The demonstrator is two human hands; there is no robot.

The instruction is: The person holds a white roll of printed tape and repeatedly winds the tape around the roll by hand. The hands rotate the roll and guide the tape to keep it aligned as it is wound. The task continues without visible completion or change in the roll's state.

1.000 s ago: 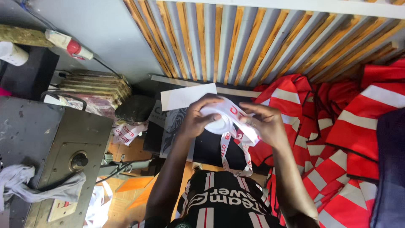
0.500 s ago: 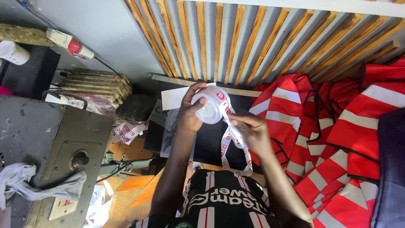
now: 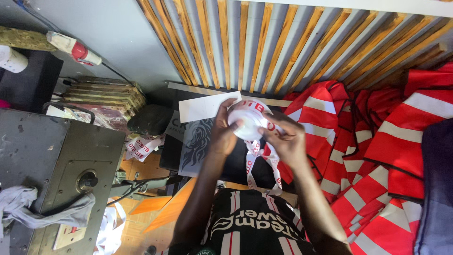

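- A roll of white tape with red lettering (image 3: 249,120) is held up between both hands, above a black work surface (image 3: 236,163) that serves as the landmark here.
- The left hand (image 3: 224,132) is closed on the left side of the roll, with the fingers curled over its rim and the thumb pressed against its face.
- The right hand (image 3: 285,139) is clamped on the right side of the roll, with the fingertips pinched on the tape edge.
- A loose tail of the same tape (image 3: 262,163) is seen hanging from the roll, looped down over the work surface toward a black striped shirt (image 3: 257,222) worn by the person.
- A white sheet of paper (image 3: 203,107) is laid at the far edge of the work surface, just behind the left hand.
- A printed sheet with a dark lion figure (image 3: 193,144) is laid on the left part of the work surface, beside the left forearm.
- A heap of red vests with pale reflective stripes (image 3: 377,146) is piled to the right of the work surface.
- A grey metal machine housing (image 3: 52,165) is placed well to the left of the work surface, with a grey rag (image 3: 28,208) draped over its near corner.
- A wall of corrugated sheet and wooden slats (image 3: 283,42) is seen beyond the work surface.
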